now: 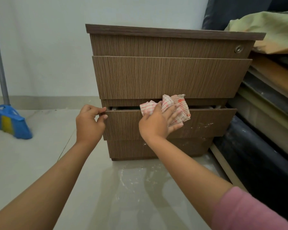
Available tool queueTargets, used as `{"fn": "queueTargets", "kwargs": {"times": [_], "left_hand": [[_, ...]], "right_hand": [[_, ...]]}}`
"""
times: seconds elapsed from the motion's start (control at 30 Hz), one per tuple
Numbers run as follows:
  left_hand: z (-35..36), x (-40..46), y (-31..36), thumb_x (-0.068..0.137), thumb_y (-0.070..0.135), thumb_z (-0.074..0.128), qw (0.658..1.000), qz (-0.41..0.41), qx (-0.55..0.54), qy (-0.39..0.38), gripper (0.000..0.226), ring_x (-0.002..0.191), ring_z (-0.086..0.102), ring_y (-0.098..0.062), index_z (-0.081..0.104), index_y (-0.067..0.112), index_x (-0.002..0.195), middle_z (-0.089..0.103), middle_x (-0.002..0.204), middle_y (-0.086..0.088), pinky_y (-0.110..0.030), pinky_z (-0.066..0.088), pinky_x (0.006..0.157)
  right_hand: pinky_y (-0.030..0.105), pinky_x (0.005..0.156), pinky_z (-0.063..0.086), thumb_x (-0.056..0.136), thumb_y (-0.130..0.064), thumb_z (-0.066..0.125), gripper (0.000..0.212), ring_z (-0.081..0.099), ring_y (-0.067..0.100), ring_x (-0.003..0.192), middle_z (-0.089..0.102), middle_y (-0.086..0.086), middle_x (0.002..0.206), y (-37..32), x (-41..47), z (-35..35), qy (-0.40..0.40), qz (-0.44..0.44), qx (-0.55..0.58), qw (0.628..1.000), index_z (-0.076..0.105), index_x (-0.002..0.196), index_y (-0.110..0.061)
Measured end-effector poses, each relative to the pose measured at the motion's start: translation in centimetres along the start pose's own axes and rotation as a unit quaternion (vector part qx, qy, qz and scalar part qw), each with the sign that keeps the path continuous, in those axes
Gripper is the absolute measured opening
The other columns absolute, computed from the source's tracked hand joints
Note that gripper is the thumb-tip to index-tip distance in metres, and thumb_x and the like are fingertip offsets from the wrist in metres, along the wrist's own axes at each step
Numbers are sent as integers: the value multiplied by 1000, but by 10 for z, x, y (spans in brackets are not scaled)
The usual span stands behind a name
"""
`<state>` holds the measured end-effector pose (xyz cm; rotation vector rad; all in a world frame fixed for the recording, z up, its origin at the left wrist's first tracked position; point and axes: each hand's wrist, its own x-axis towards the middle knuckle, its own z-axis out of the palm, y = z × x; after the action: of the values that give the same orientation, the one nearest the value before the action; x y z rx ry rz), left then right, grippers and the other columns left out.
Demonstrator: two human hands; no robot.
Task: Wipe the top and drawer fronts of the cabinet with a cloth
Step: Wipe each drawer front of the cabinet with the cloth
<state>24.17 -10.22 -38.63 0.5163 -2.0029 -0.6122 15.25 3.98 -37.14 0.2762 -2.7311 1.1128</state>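
A plain pale wall fills the back of the room, and a glossy pale tiled floor runs from it towards the viewer, dusted with white specks in front of the brown wood-grain cabinet. The cabinet stands on the floor against the wall, with a darker top board and a small round metal lock near its upper right corner. To the right of the cabinet, a stack of flat boards and dark padded sheets leans in layers, with a crumpled yellow-green fabric lying on top. To the left of the cabinet, well apart, a blue plastic broom with a yellow stripe rests its head on the floor, its grey pole rising along the wall.

The cabinet's large upper drawer front sits flush. Below it, the lower drawer front is pulled out slightly, a dark gap showing along its top edge and white flecks on its right part.

The left hand pinches the left top corner of that lower drawer front, fingers curled over the edge and thumb on its face. The right hand presses a crumpled white cloth with red stripes against the upper edge of the same drawer front, fingers spread flat over it.
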Motion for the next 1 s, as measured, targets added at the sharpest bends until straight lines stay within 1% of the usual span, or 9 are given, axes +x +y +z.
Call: {"fn": "queueTargets", "kwargs": {"times": [0.23,0.4,0.5,0.57,0.73,0.8,0.87,0.93,1.0], "left_hand": [[0,1,-2,78,0,69,1000,1,0,-2,21,74,48,-9,71,6,98,55,86,-2,3,32,68],[0,1,-2,78,0,69,1000,3,-4,-4,21,75,48,-9,71,6,99,55,86,-3,2,32,67],[1,2,-3,77,0,70,1000,9,-7,-5,22,72,46,-6,71,6,98,56,86,-5,2,32,67],[0,3,-4,77,0,70,1000,13,-6,-7,23,73,47,-8,71,7,98,57,86,-5,1,33,67],[0,3,-7,77,0,71,1000,15,-10,-9,23,75,49,-9,71,7,99,55,85,-1,0,34,69],[1,4,-8,76,0,71,1000,4,-25,-9,23,76,51,-10,72,9,98,56,85,0,-5,37,71],[1,5,-10,75,0,72,999,-6,-46,-10,23,78,55,-14,72,10,96,57,85,0,-15,45,74],[-1,6,-11,74,1,73,998,-10,-55,-14,23,79,57,-17,72,11,95,59,85,-3,-24,48,74],[-2,8,-13,73,3,74,998,-11,-55,-18,23,77,56,-17,73,11,95,61,85,-5,-22,48,72]], "right_hand": [[62,107,-13,95,-32,44,61,-23,32,142,-12,12,157,-16,-15,13,-11,-41,10,999,18,149,-23],[63,106,-12,96,-31,44,58,-25,30,141,-12,10,158,-26,-23,19,-17,-43,29,999,21,149,-26],[64,106,-13,95,-32,45,56,-26,29,141,-12,9,158,-30,-27,24,-16,-45,40,998,24,147,-30],[65,105,-14,95,-32,46,55,-27,28,141,-13,8,158,-33,-30,28,-16,-50,47,997,26,146,-32],[64,103,-17,94,-32,49,52,-30,26,140,-14,7,158,-33,-36,34,-19,-68,73,995,31,142,-40],[62,101,-21,93,-33,51,50,-31,25,139,-14,6,157,-33,-38,36,-20,-74,86,993,35,140,-43],[59,98,-24,92,-34,53,48,-32,23,139,-15,4,157,-33,-40,37,-23,-81,97,992,38,137,-47],[56,96,-26,91,-35,55,46,-32,22,139,-15,3,157,-34,-42,37,-28,-86,109,990,42,133,-49],[56,96,-26,91,-35,55,43,-31,21,139,-15,2,158,-35,-43,37,-34,-90,117,988,45,130,-50]]}}
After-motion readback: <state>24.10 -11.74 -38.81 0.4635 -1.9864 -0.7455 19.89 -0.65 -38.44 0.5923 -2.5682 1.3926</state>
